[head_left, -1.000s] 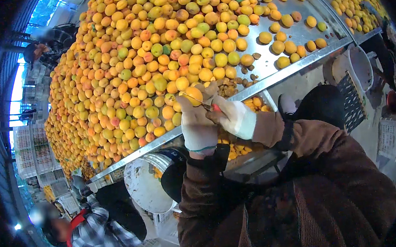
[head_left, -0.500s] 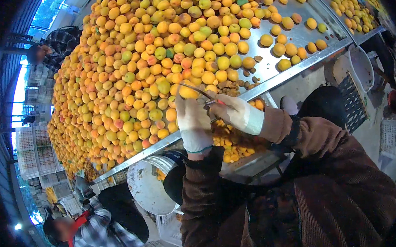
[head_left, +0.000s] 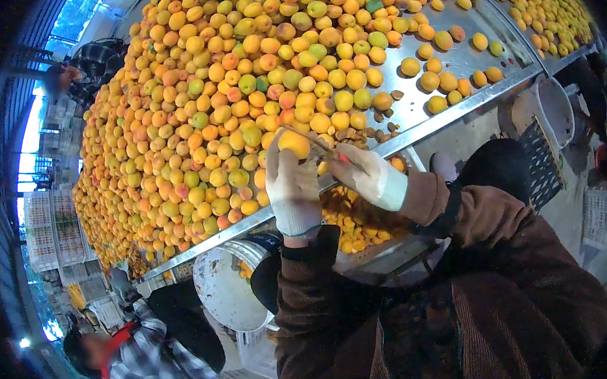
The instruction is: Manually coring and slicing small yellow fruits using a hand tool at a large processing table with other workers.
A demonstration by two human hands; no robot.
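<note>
Above the near metal edge of the table, my left hand (head_left: 293, 194), in a white glove, is closed around a yellow-orange apricot (head_left: 293, 146) held at its fingertips. My right hand (head_left: 373, 176), gloved too, grips a slim curved knife (head_left: 308, 135) with some red at its handle. The blade reaches left across the top of the held apricot; whether it is in the flesh I cannot tell. Behind both hands rises a large heap of apricots (head_left: 200, 119). Under my wrists lie halved apricots (head_left: 352, 225), partly hidden by my hands and sleeves.
The table's metal rim (head_left: 453, 112) runs diagonally past my hands. Loose pits (head_left: 386, 131) and scattered apricots lie on the tabletop. A white bucket (head_left: 229, 290) stands left of my left forearm, another bucket (head_left: 553, 108) at right. One co-worker (head_left: 146, 348) sits lower left, another (head_left: 94, 67) farther off.
My left hand and the apricot have shifted slightly, and more of the apricot shows under the blade. My right hand has moved slightly right and down. The near co-worker has shifted a little.
</note>
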